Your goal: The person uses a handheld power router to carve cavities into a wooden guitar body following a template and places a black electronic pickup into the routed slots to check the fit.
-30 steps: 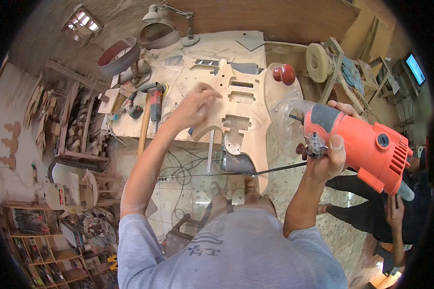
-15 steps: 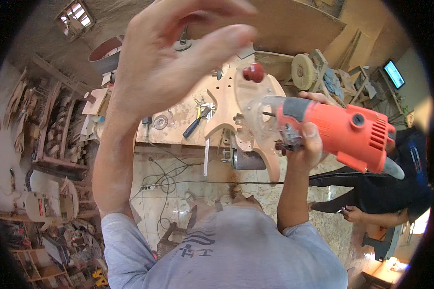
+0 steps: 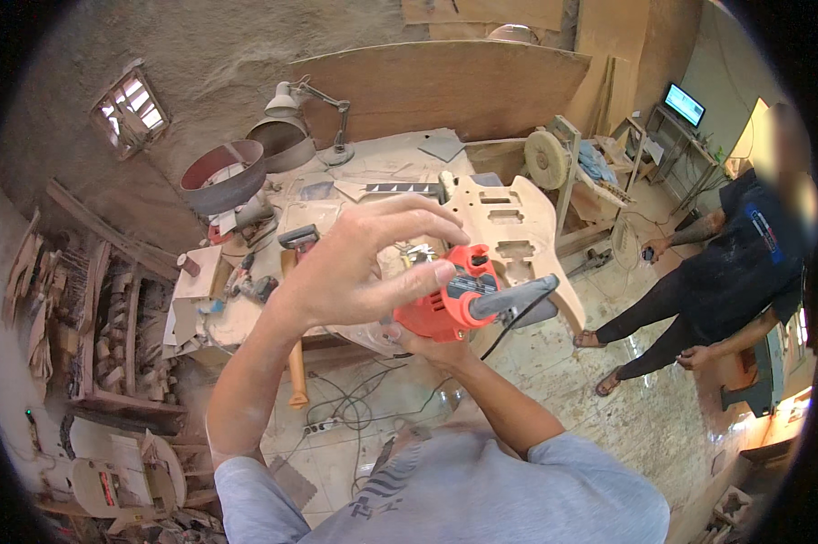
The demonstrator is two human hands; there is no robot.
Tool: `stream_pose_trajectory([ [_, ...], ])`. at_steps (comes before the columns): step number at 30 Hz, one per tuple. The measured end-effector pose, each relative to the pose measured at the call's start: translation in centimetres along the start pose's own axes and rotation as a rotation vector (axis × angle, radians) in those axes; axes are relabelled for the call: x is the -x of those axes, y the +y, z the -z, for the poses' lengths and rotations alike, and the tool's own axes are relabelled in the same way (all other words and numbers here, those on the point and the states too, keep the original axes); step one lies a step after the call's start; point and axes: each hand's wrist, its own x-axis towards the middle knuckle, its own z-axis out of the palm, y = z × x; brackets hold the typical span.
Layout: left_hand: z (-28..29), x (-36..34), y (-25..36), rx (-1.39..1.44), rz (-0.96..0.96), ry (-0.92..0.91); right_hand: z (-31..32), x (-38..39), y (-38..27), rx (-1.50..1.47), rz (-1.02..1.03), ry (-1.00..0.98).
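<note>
My right hand (image 3: 430, 350) is wrapped round a red router (image 3: 433, 311), held up in front of the bench. The router's back end, with its grey cord sleeve, faces me, and its black cord hangs down to the right. My left hand (image 3: 359, 263) is raised beside it, thumb and fingers apart, overlapping the housing in view; I cannot tell if it touches. Past the router lies a pale wooden electric guitar body (image 3: 538, 240) with cut-out cavities. A guitar neck with a dark fingerboard (image 3: 398, 189) is on the bench behind.
The dusty workbench (image 3: 382, 150) carries a desk lamp (image 3: 338, 150), a round drum-like ring (image 3: 223, 177) and scattered tools. A buffing wheel (image 3: 547, 161) stands at right. Cables (image 3: 364, 394) lie on the floor. Another person (image 3: 731, 254) stands at the right. Shelves of wood scraps (image 3: 110, 335) are left.
The router has swung left and turned so its back end faces me. My left hand has come down close to it. The view has tilted up, showing more bench and the other person.
</note>
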Motion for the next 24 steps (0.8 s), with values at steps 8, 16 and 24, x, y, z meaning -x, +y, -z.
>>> stream_pose_trajectory([
  [8,2.7,4.3,-0.8,-0.023,0.134,-0.173,-5.8,-0.2,-0.7,-0.053,0.068,-0.073],
  [16,3.7,2.9,-4.9,-0.016,0.188,-0.213,-7.1,-2.6,1.7,-0.065,0.008,-0.128],
  [24,1.3,0.8,-14.3,-0.021,0.304,0.000,-7.2,-6.2,11.3,-0.094,-0.125,0.007],
])
